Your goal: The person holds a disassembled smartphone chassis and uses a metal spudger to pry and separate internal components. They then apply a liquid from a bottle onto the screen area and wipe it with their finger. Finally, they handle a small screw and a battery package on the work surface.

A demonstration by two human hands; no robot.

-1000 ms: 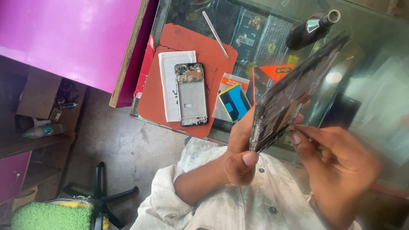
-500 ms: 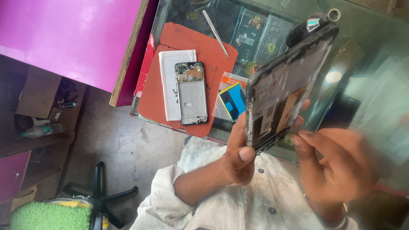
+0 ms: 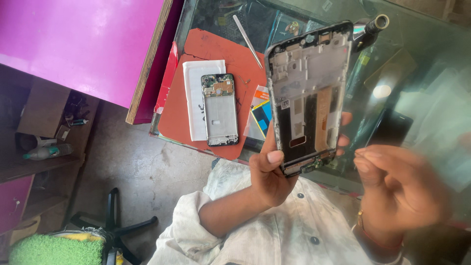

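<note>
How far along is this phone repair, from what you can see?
Done: the phone frame is opened, its inside bare, and a second opened phone lies on the orange mat. In hand: the left hand holds the frame upright; the right hand hovers beside it, blurred, fingers pinched. Left: nothing is closed up, and the metal tool lies unused on the mat.

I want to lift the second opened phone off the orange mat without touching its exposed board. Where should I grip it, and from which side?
Probably by its two long side edges, coming from above. The opened phone lies flat, inside up, on a white sheet on the orange mat. Its circuit board sits at the far end, so pinching mid-length or nearer the lower end keeps fingers on the frame, clear of the components.
</note>
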